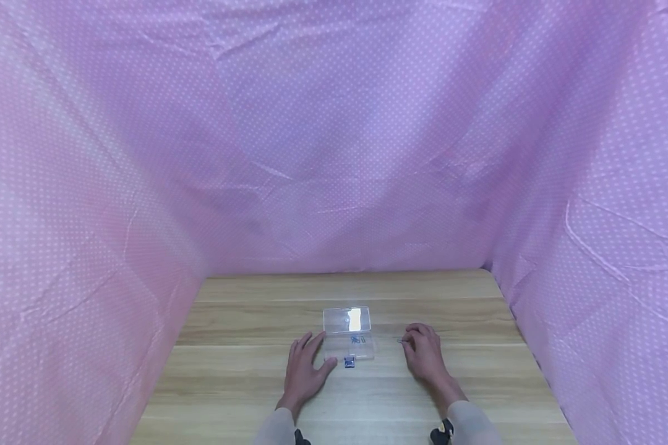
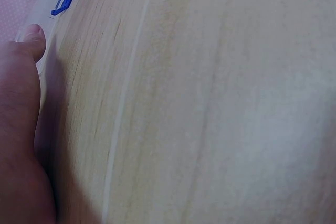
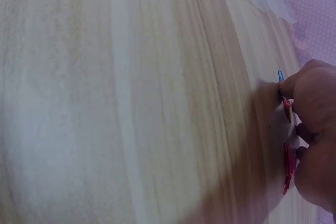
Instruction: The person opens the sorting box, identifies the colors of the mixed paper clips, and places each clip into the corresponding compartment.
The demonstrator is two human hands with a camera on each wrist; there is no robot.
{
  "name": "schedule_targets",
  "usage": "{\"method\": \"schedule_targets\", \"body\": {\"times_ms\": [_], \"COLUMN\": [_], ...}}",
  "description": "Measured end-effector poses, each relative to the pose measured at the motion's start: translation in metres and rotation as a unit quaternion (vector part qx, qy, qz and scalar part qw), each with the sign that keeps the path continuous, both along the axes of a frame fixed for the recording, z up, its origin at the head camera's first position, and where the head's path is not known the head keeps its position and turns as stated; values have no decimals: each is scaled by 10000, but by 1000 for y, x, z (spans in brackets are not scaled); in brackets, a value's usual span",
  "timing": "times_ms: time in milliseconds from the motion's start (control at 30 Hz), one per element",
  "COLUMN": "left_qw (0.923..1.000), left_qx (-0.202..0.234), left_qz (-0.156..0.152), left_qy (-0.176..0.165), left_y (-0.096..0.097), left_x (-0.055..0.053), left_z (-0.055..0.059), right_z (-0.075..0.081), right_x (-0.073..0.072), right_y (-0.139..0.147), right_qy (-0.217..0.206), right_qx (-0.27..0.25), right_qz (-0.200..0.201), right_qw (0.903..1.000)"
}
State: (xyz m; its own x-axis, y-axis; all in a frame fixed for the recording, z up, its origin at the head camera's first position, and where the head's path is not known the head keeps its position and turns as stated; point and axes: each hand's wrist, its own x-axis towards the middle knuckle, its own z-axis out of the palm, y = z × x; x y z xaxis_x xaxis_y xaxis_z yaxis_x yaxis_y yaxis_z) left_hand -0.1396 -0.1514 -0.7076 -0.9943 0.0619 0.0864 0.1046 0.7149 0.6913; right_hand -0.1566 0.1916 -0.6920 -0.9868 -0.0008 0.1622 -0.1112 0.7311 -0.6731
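A clear plastic box (image 1: 336, 347) stands on the table with its lid (image 1: 338, 320) folded back and a blue latch (image 1: 349, 362) at the front. Blue paper clips (image 1: 357, 339) lie in its right part. My left hand (image 1: 306, 372) is at the box's left end, fingers spread, thumb by the front left corner. To the right of the box, my right hand (image 1: 425, 354) pinches a blue paper clip (image 3: 280, 75) between thumb and finger. Red paper clips (image 3: 289, 163) show beneath that hand in the right wrist view; the palm partly hides them.
The wood-grain table (image 1: 245, 327) reaches back to pink dotted cloth (image 1: 334, 154), which hangs behind and along both sides. The raised lid stands at the back of the box.
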Motion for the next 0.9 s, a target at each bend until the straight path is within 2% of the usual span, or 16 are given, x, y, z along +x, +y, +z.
{"method": "schedule_targets", "body": {"times_ms": [200, 467, 667, 900], "left_qw": [9999, 9986, 9996, 9998], "left_qx": [0, -22, 22, 70], "left_qz": [14, 3, -11, -1], "left_qy": [108, 529, 271, 181], "left_y": [0, 1, 0, -1], "left_x": [1, 2, 3, 2], "left_z": [0, -3, -2, -1], "right_z": [3, 3, 1, 2], "right_x": [-2, -1, -1, -2], "right_y": [-1, -2, -3, -3], "right_qy": [60, 177, 414, 478], "right_qx": [-20, 211, 467, 581], "right_qz": [2, 8, 3, 40], "right_qw": [10000, 9996, 9981, 9972]}}
